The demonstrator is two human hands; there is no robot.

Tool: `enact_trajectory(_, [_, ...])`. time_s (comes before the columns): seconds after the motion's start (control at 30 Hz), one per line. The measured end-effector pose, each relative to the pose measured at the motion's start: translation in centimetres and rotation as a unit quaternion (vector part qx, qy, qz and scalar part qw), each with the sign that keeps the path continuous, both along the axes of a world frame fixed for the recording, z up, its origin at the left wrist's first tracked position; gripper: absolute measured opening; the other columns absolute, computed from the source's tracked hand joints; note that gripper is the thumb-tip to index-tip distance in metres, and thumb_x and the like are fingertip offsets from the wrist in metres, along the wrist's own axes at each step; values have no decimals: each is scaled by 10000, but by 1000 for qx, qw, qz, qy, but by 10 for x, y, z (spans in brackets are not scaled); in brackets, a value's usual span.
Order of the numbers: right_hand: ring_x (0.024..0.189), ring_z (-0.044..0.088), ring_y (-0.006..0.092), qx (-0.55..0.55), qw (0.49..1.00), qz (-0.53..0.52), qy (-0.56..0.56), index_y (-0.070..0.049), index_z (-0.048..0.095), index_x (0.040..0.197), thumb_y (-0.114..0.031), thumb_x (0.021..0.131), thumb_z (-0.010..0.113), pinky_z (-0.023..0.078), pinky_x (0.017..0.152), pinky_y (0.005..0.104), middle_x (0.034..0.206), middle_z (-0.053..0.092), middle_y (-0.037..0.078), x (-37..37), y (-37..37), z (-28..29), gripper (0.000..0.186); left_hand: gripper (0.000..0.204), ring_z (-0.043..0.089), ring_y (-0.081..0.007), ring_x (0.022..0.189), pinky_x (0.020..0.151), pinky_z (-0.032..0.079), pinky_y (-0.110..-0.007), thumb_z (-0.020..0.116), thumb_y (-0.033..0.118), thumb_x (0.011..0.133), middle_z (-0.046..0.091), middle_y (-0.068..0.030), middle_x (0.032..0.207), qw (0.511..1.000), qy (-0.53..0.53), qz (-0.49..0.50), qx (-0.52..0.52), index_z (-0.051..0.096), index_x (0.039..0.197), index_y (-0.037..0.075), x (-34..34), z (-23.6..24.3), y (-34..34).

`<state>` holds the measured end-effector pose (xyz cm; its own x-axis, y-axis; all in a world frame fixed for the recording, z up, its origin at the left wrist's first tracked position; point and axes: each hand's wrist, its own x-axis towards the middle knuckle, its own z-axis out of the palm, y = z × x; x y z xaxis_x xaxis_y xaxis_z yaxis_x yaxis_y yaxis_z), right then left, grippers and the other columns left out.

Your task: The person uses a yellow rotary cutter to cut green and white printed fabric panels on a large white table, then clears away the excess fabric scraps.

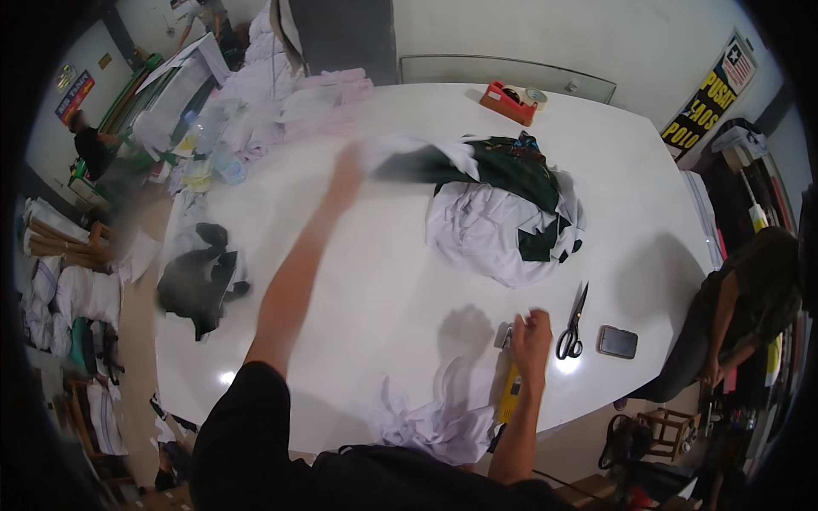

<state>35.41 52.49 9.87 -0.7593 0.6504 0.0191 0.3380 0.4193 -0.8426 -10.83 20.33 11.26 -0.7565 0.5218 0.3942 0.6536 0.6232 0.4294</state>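
Observation:
My left hand [348, 170], blurred by motion, reaches far over the table and grips the end of a dark green and white piece of cloth [417, 162]. The cloth stretches right toward a heap of white and dark green fabric [486, 226]. My right hand [533, 339] is near the front edge, its fingers curled together; what they hold, if anything, is hidden. Beside its wrist is a long yellow tool [510, 393], with a small metal part [505, 335] close to the fingers. White cloth [439, 422] is bunched against the table's front edge.
Black scissors [573, 332] and a phone [618, 341] lie right of my right hand. Dark green pieces [200, 285] lie at left. A red tape dispenser [509, 104] stands at the back. Light cloth piles [315, 102] fill the far left. A person [741, 298] is at right.

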Motion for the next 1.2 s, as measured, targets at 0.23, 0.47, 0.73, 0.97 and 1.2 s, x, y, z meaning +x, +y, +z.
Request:
enact_trajectory(0.23, [1281,541,406,194,971,127,61,-81,517,1459,-63,808,761,456,1041,534,1531,470,144,-169,-93,-11,696,552,624,-268,1220,1056,465,-315,629,-128,814,676,-135,1263,989,-142,-12,-31,649,1345,22,239,14,-375])
enact_trajectory(0.47, [1168,662,399,264,833,464,-145,-129,729,1211,-166,831,657,526,973,523,1290,697,168,-167,-181,-36,389,520,561,-400,1261,1032,461,-524,781,266,873,616,-174,1314,924,40,364,-114,593,1333,113,379,-79,-403])
enact_trajectory(0.73, [901,681,441,191,767,581,-194,-76,761,1014,-279,867,647,529,805,520,914,721,225,-85,-195,154,275,453,624,-315,1131,976,452,-470,733,374,923,665,-144,1149,982,-71,170,-49,640,1286,119,483,-83,-285])
enact_trajectory(0.97, [852,704,195,261,921,250,144,-10,749,1121,121,823,561,542,805,317,1009,752,134,-20,-177,251,377,211,647,-420,781,725,506,-454,710,239,976,691,-168,842,907,-268,133,296,651,995,37,467,109,-330])
enact_trajectory(1.2, [830,667,190,122,939,113,299,46,704,1118,25,827,563,550,771,333,951,705,130,-33,-131,262,324,110,700,-396,899,734,541,-527,613,127,881,705,-148,932,901,-82,337,-259,674,969,107,409,189,-392])
